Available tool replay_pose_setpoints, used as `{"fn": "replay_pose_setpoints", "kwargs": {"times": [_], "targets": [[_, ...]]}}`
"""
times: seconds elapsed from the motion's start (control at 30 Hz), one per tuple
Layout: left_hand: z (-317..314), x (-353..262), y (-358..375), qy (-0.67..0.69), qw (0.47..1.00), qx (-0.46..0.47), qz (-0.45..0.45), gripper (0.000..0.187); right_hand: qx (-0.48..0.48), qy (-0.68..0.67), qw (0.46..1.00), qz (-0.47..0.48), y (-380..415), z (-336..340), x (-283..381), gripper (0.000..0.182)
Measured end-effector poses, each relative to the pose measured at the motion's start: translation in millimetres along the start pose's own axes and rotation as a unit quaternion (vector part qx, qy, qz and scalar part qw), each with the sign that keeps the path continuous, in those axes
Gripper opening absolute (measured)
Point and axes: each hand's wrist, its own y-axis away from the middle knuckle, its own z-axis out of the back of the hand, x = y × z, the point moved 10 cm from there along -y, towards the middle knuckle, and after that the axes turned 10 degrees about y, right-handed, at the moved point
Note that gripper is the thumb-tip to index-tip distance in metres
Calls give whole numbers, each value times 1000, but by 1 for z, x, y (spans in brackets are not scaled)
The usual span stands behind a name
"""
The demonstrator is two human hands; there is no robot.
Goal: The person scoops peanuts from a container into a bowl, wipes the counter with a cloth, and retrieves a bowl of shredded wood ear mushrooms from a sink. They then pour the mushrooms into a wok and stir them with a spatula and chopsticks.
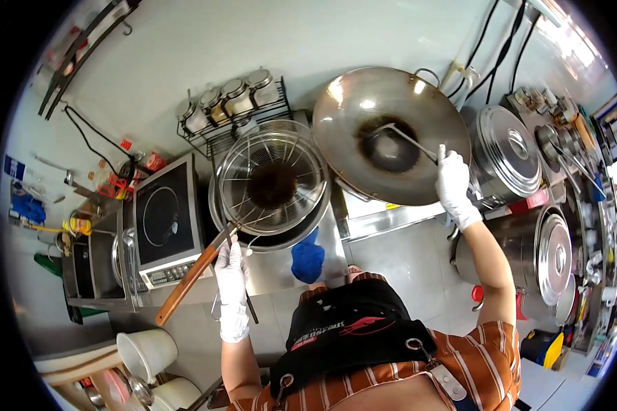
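Observation:
My right hand (453, 188), in a white glove, is closed round the handle of a metal wok spatula (413, 140). Its head rests near the dark, shiny middle of a large wok (346, 161). On the left, my gloved left hand (232, 284) grips a round wire strainer (301, 147) where its wooden handle (193, 282) begins. Dark residue shows in the middle of the mesh. Beneath the strainer sits a wide metal pot (321, 218), and a thin dark rod (252, 309) runs down behind my left hand.
Seasoning jars (235, 96) stand in a wire rack behind the strainer. An induction cooker (161, 212) is at left, and a blue cloth (308, 259) hangs over the counter edge. Large lidded pots (511, 147) stand right of the wok; white buckets (147, 353) are lower left.

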Motion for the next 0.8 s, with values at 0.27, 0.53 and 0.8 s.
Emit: {"fn": "replay_pose_setpoints", "kwargs": {"times": [0.27,0.53,0.8], "targets": [[-64,17,8,24,998,55,36,26,74,-3,997,1,14,-48,-6,48],[-123,24,14,197,975,82,68,31,39,-566,816,110,58,118,68,48],[-147,54,15,275,954,81,88,31,322,-692,625,162,136,125,236,62]]}}
